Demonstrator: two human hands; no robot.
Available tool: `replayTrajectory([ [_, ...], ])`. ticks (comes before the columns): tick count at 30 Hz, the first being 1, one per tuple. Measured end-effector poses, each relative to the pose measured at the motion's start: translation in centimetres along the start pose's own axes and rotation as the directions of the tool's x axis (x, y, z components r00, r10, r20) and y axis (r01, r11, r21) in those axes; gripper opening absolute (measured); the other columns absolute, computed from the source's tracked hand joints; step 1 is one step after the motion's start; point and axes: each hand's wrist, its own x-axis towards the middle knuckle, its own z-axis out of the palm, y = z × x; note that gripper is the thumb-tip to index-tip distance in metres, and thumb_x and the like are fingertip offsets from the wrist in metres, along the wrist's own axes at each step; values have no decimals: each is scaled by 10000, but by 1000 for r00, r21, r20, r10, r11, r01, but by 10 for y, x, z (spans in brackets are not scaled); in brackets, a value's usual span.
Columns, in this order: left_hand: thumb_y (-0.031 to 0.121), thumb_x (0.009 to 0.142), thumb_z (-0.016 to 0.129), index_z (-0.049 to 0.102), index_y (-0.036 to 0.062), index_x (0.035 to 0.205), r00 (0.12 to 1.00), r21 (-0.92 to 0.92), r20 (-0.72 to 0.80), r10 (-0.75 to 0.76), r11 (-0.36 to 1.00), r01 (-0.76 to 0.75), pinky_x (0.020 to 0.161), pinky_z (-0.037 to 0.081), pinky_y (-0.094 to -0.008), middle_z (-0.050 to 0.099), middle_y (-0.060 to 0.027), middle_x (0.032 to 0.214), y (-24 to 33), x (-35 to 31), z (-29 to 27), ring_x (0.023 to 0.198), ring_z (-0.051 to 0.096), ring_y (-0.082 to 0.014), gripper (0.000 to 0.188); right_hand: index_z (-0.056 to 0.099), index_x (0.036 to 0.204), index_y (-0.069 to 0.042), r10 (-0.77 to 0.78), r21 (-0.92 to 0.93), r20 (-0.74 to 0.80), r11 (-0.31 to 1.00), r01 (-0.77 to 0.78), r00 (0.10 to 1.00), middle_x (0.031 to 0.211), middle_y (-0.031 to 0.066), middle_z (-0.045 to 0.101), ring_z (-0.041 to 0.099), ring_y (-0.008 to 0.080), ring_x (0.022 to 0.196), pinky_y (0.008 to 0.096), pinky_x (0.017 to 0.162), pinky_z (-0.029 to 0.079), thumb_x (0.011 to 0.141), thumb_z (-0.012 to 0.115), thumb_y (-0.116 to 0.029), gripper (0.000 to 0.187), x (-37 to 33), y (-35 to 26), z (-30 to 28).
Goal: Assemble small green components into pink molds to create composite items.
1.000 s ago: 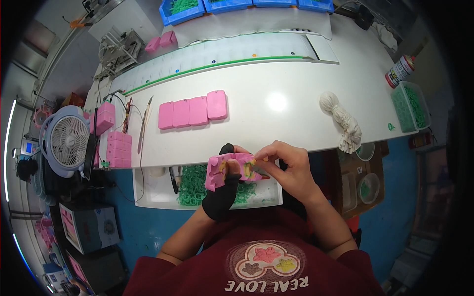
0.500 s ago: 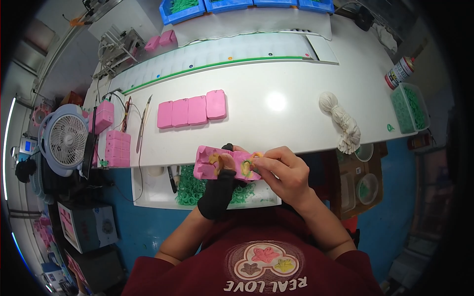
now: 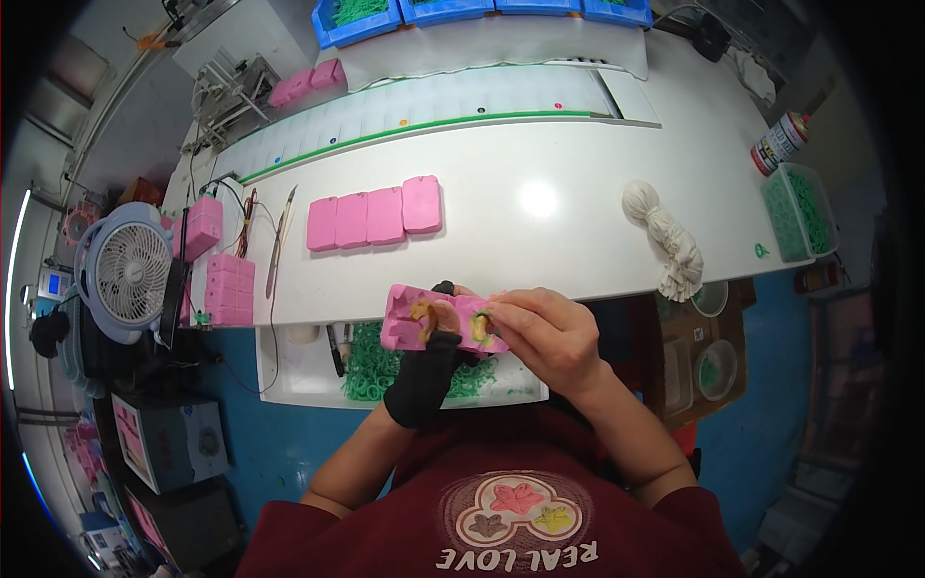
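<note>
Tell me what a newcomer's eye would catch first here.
Probably the hollowed pink block in the black-gloved left hand, with the bare right hand at its right end. Next, four flat pink rectangular blocks on the white table, then small green rings in the white tray below.

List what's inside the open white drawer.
Small green rings, with a black pen left of them. The gloved left hand covers some rings; whatever lies farther back under the white tabletop is hidden.

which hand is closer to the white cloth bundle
Right. The right hand is left of the cloth bundle and lower in view; the left hand is farther left.
</note>
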Motion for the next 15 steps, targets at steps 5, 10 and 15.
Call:
replayTrajectory([
  [5,616,982,320,523,66,1048,999,40,19,-31,999,30,682,409,-225,528,-11,893,-4,3,-5,776,497,-79,590,673,895,-10,15,-18,35,1000,-14,999,857,113,676,685,236,729,303,608,559,735,755,6,180,1,0,-2],
  [10,572,1004,306,516,74,1070,999,11,47,-19,1000,18,719,424,-235,529,-13,925,-3,0,-3,804,502,-83,546,665,894,-36,24,-30,15,999,-23,1000,854,76,657,668,210,720,302,588,548,732,740,-36,179,-1,1,-1],
  [15,454,1000,458,536,67,1060,999,41,-19,45,998,-45,608,423,-210,548,8,870,-13,5,-8,720,510,-53,399,660,882,-41,87,13,62,996,-88,994,853,74,662,668,211,701,299,590,547,736,735,-26,164,-2,1,-3],
])
